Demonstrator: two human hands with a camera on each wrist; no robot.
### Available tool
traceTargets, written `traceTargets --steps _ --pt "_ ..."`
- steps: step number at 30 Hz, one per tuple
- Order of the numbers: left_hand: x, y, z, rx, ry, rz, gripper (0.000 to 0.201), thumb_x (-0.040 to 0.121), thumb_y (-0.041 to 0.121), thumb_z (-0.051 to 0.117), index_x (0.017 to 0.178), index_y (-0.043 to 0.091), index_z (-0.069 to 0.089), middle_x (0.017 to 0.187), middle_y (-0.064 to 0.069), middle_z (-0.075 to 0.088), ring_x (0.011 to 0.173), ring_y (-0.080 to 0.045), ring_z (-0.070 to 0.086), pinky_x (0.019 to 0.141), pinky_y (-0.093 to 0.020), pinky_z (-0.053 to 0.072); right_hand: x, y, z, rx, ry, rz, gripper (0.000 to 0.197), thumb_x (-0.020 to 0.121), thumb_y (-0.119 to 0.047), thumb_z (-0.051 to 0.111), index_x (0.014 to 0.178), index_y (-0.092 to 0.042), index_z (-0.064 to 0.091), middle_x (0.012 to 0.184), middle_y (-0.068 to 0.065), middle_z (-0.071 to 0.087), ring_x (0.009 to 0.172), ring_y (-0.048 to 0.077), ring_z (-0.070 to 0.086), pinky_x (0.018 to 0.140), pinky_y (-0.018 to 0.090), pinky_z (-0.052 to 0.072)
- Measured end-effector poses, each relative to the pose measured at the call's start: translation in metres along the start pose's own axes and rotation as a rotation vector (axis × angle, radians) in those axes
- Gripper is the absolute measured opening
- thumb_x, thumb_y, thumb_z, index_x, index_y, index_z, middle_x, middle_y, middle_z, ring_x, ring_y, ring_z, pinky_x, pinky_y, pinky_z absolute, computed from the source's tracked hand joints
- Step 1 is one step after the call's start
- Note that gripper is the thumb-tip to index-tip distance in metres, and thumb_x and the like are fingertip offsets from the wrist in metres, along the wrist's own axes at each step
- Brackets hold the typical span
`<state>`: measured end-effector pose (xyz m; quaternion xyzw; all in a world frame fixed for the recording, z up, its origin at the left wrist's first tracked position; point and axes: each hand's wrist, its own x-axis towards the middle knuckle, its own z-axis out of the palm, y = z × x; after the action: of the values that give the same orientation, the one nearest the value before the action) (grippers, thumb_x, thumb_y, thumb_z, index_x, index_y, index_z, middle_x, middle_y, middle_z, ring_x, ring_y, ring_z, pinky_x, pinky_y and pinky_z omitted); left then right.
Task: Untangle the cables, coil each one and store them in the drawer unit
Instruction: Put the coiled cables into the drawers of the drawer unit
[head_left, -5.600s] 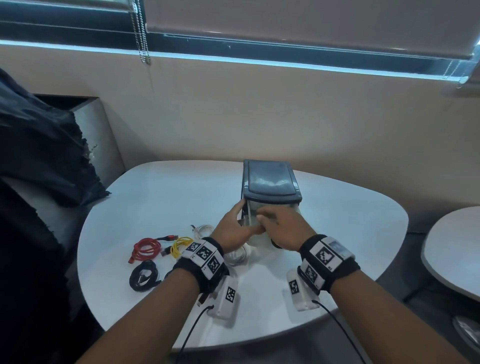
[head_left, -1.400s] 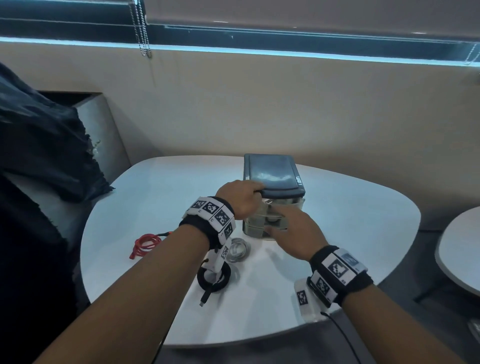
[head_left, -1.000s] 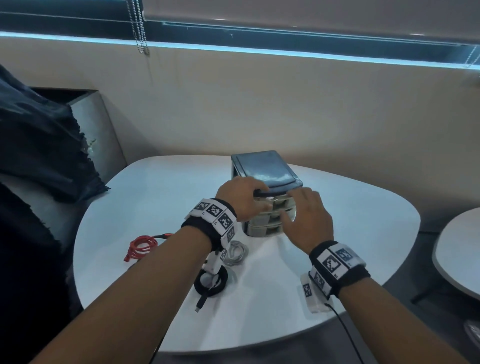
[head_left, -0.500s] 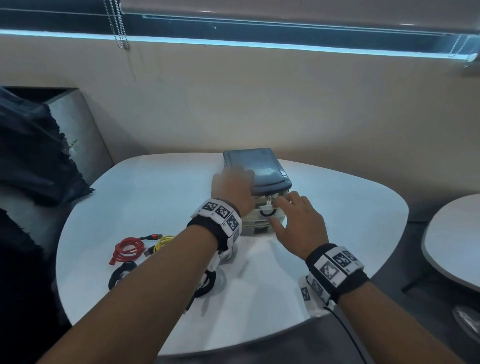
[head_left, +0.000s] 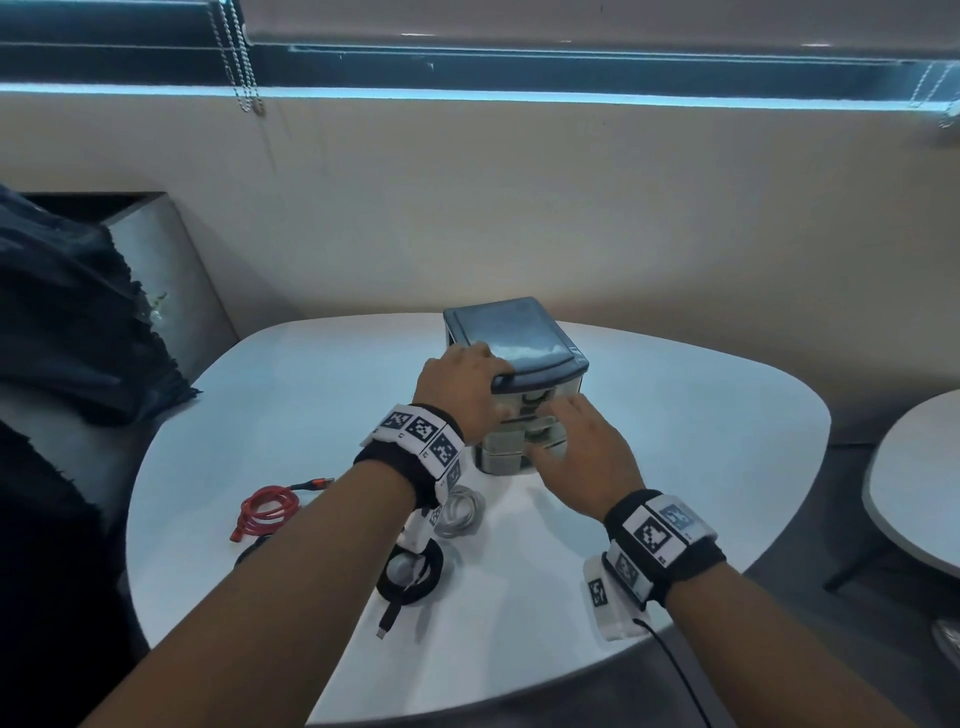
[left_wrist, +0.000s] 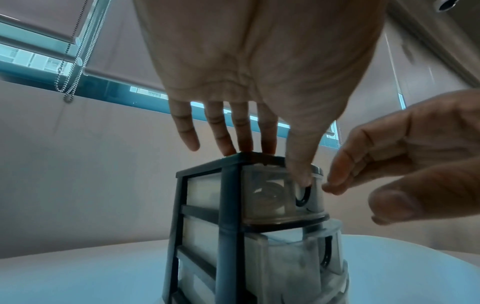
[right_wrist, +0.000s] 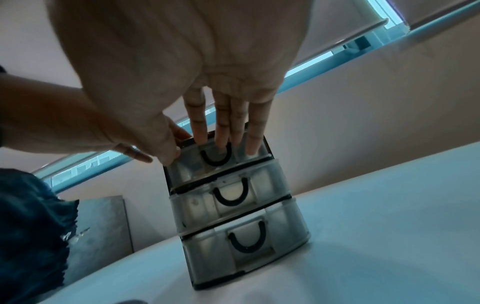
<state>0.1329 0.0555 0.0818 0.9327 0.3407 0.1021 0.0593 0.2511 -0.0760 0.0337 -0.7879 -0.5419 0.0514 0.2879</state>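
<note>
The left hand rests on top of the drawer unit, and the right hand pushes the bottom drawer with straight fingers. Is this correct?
Not quite: the right hand pushes the top drawer, not the bottom one, as the right wrist view shows. The left hand does rest on top of the drawer unit.

On the white table (head_left: 675, 426), the left forearm (head_left: 291, 587) covers most of a black coiled cable (head_left: 415, 577) at 7 o'clock from the drawer unit (head_left: 514, 364); a second dark cable (head_left: 249, 551) shows only a sliver. The right hand (head_left: 576, 457) hides the lower drawer fronts in the head view. Whatever lies inside the top drawer (left_wrist: 272, 195) is too cloudy to identify through the plastic. Both wrist views cut the palms off at 12 o'clock.
</note>
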Motion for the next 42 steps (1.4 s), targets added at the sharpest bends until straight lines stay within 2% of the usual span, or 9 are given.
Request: traceTargets --steps 3,8,13,17,23,31,35,39,42 --pt "0.000 -0.003 0.000 -0.053 0.042 0.011 0.032 0.091 0.019 0.059 0.119 0.031 0.069 0.116 0.002 0.060 0.109 -0.023 0.052 0.091 -0.037 0.046 -0.007 0.003 0.004 -0.034 -0.070 0.054 0.026 0.091 -0.033 0.063 0.114 -0.021 0.062 0.116 -0.004 0.062 0.102 0.020 0.060 0.082 0.030 0.047" --pt "0.002 -0.010 0.002 -0.088 0.062 0.033 0.035 0.093 0.013 0.056 0.121 0.028 0.070 0.119 0.004 0.062 0.110 -0.021 0.051 0.088 -0.031 0.043 -0.014 0.007 0.016 -0.193 -0.248 -0.013 0.041 0.092 -0.040 0.059 0.131 -0.029 0.057 0.135 -0.010 0.053 0.119 0.018 0.055 0.094 0.036 0.050" --pt "0.002 -0.023 0.003 -0.162 0.084 0.033 0.036 0.092 0.010 0.057 0.122 0.025 0.071 0.123 0.006 0.064 0.109 -0.018 0.051 0.089 -0.024 0.036 -0.010 0.004 0.026 -0.349 -0.363 -0.069 0.057 0.091 -0.044 0.059 0.144 -0.034 0.041 0.160 -0.006 0.021 0.138 0.021 0.035 0.098 0.042 0.050" --pt "0.001 -0.024 0.004 -0.166 0.086 0.023 0.036 0.093 0.012 0.057 0.124 0.027 0.070 0.125 0.008 0.064 0.111 -0.017 0.052 0.091 -0.025 0.038 -0.009 0.001 0.035 -0.411 -0.505 -0.077 0.058 0.087 -0.042 0.062 0.139 -0.029 0.042 0.166 -0.003 -0.001 0.133 0.028 0.045 0.096 0.041 0.051" --pt "-0.003 -0.023 0.001 -0.172 0.063 0.015 0.045 0.092 0.007 0.053 0.129 0.028 0.067 0.131 0.009 0.061 0.119 -0.017 0.050 0.097 -0.029 0.040 -0.032 -0.010 0.018 -0.401 -0.383 -0.138 0.034 0.091 -0.043 0.058 0.116 -0.021 0.054 0.145 -0.005 0.034 0.114 0.023 0.053 0.084 0.034 0.048" --pt "-0.016 -0.025 -0.006 -0.283 -0.049 -0.005 0.048 0.097 0.020 0.059 0.144 0.027 0.051 0.155 0.005 0.042 0.143 -0.018 0.037 0.116 -0.031 0.025 -0.086 -0.007 0.004 -0.346 -0.380 -0.100 0.037 0.094 -0.049 0.053 0.123 -0.027 0.052 0.159 -0.012 0.021 0.122 0.018 0.052 0.086 0.032 0.049" --pt "-0.039 -0.045 -0.026 -0.486 0.196 -0.123 0.033 0.099 0.021 0.058 0.132 0.024 0.061 0.141 0.003 0.056 0.132 -0.017 0.049 0.111 -0.027 0.031 -0.086 -0.030 0.009 -0.268 -0.183 -0.181 0.024 0.088 -0.039 0.066 0.106 -0.024 0.065 0.113 -0.008 0.062 0.088 0.019 0.067 0.064 0.029 0.046" --pt "-0.071 -0.078 -0.039 -0.644 0.250 -0.270 0.018 0.096 0.015 0.061 0.110 0.021 0.071 0.112 0.002 0.071 0.102 -0.014 0.065 0.100 -0.033 0.050 -0.083 -0.070 0.037 -0.307 -0.437 -0.245 0.036 0.098 -0.032 0.051 0.133 -0.033 0.053 0.121 -0.002 0.066 0.109 0.024 0.062 0.090 0.033 0.046" --pt "-0.092 -0.092 -0.039 -0.628 0.209 -0.330 0.014 0.095 0.018 0.063 0.104 0.024 0.071 0.105 0.004 0.072 0.088 -0.010 0.065 0.086 -0.029 0.052 -0.082 -0.088 0.063 -0.424 -0.631 -0.259 0.043 0.097 -0.031 0.051 0.139 -0.030 0.045 0.123 0.008 0.065 0.110 0.032 0.062 0.091 0.038 0.048"
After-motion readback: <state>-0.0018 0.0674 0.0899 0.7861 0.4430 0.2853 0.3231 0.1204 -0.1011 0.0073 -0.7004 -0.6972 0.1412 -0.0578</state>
